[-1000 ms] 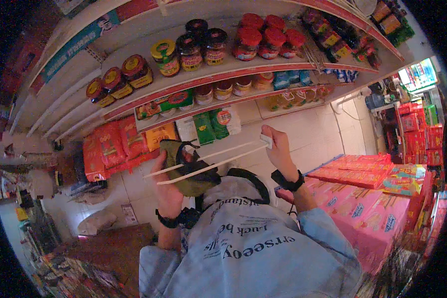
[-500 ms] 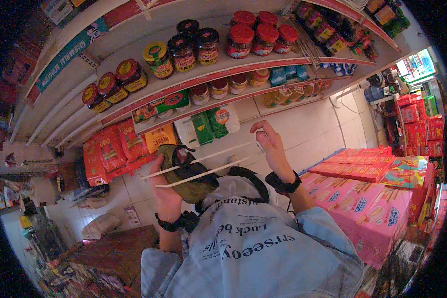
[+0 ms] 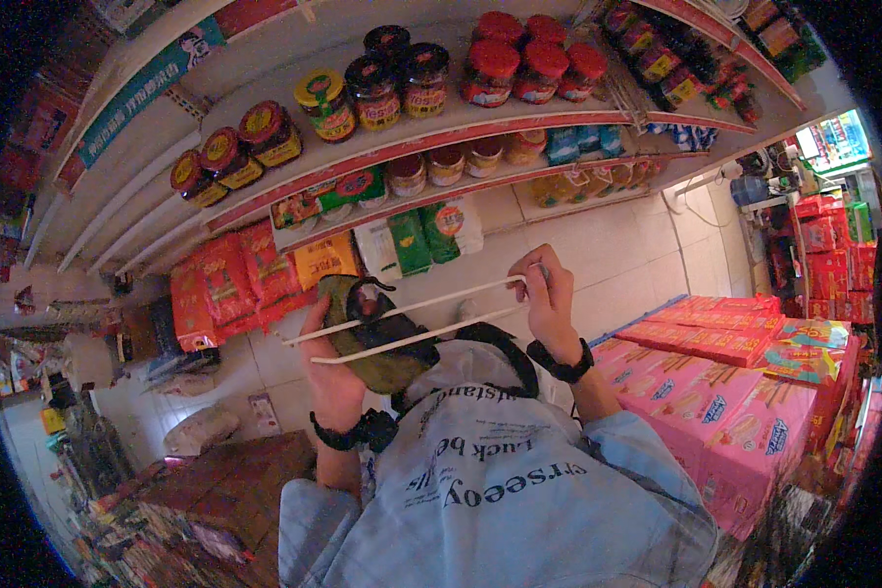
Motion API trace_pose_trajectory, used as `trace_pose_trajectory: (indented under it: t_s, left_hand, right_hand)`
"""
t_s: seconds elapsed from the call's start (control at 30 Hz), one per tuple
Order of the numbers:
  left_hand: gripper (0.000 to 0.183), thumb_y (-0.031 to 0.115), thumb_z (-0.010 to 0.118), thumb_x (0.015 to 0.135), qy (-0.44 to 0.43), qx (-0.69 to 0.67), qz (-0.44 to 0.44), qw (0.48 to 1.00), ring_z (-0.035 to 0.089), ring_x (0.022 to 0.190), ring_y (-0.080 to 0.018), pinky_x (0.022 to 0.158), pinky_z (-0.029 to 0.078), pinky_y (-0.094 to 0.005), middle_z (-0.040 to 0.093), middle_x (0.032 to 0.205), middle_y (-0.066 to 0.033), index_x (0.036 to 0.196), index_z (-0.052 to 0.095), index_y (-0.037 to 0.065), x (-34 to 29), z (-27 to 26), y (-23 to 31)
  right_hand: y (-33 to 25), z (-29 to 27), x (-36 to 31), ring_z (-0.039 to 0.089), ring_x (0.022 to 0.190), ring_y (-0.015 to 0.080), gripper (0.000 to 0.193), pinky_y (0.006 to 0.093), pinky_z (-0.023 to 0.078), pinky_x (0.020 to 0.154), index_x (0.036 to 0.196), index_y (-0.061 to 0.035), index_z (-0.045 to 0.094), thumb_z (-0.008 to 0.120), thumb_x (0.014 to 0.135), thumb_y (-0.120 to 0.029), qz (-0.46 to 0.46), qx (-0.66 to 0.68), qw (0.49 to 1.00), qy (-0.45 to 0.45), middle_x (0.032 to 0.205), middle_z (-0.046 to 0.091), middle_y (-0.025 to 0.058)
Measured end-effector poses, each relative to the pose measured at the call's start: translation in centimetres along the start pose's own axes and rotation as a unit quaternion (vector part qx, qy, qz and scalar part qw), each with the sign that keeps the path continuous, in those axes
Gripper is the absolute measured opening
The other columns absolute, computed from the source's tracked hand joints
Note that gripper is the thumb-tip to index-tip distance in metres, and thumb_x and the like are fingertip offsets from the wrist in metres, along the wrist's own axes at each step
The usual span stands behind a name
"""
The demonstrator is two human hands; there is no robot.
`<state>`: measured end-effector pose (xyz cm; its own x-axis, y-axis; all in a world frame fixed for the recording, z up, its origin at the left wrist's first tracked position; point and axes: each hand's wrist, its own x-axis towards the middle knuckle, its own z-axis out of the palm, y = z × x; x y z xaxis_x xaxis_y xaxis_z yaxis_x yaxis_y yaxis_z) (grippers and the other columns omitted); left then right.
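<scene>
A white wire piece with two long parallel bars (image 3: pixel 412 311) stretches between my hands. My right hand (image 3: pixel 551 306) has its fingers curled closed around its right end. The bars' left ends pass in front of an olive-green fabric bag (image 3: pixel 341 318) with a black cord and black front. My left hand (image 3: pixel 331 377) is against the left side of this bag, its fingers mostly hidden behind it. The bars cross in front of this hand, and their tips stick out past it.
Ahead, a shelf (image 3: pixel 265 186) carries red-lidded jars (image 3: pixel 490 73) and dark-lidded jars (image 3: pixel 372 90). Below lie red packets (image 3: pixel 211 294) and green-and-white packs (image 3: pixel 431 238). Stacked pink cartons (image 3: pixel 691 402) stand close on my right. Brown boxes (image 3: pixel 225 490) are at the lower left.
My right hand has moved slightly right, and its raised fingers have curled in on the wire's end. The left hand and bag have shifted slightly up together. The view has shifted a little.
</scene>
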<state>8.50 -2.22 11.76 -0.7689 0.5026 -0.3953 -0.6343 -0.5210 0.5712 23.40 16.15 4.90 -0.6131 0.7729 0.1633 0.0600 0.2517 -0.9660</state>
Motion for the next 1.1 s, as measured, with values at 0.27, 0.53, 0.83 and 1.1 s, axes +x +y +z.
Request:
trace_pose_trajectory:
  t_s: [0.27, 0.53, 0.83, 1.1]
  left_hand:
    - [0.031, 0.023, 0.041, 0.085, -0.06, -0.021, -0.064, 0.996, 0.053, 0.085, -0.0236, 0.08, 0.043, -0.0361, 0.056, 0.093, -0.0114, 0.102, 0.048, -0.001, 1.5, -2.6, -0.1]
    - [0.039, 0.017, 0.042, 0.086, -0.161, 0.154, 0.103, 0.969, 0.048, 0.103, -0.0243, 0.091, 0.039, -0.0369, 0.045, 0.114, -0.0144, 0.121, 0.034, 0.001, -0.7, -3.6, -0.3]
    - [0.038, 0.024, 0.041, 0.086, -0.077, 0.168, 0.08, 0.979, 0.049, 0.102, -0.0252, 0.09, 0.039, -0.0375, 0.049, 0.113, -0.0134, 0.116, 0.04, 0.0, 0.6, -5.4, -0.3]
    - [0.03, 0.018, 0.042, 0.084, -0.04, -0.068, -0.137, 0.987, 0.054, 0.094, -0.0225, 0.086, 0.042, -0.0364, 0.056, 0.103, -0.0108, 0.109, 0.049, 0.001, -0.6, -5.4, 1.3]
  right_hand:
    - [-0.8, 0.2, 0.5, 0.037, 0.051, 0.0073, 0.03, 0.0237, 0.029, 0.045, 0.067, -0.0033, 0.044, 0.041, 0.087, -0.025, 0.014, 0.021, 1.0, 0.003, 0.06, 0.041, 0.0013]
    - [0.0, 0.3, 0.7, 0.033, 0.053, 0.0054, 0.035, 0.0215, 0.026, 0.048, 0.063, -0.0046, 0.043, 0.036, 0.089, -0.027, 0.056, -0.017, 0.998, 0.02, 0.058, 0.036, -0.0017]
    - [0.1, -2.0, 1.4, 0.033, 0.052, 0.0067, 0.025, 0.0231, 0.025, 0.046, 0.058, -0.0065, 0.041, 0.043, 0.08, -0.019, 0.191, 0.018, 0.981, 0.018, 0.057, 0.038, -0.0019]
    - [2.6, -4.2, 1.8, 0.028, 0.042, 0.004, 0.029, 0.0205, 0.017, 0.037, 0.054, -0.009, 0.041, 0.04, 0.079, -0.026, 0.179, -0.006, 0.983, 0.029, 0.049, 0.032, -0.0034]
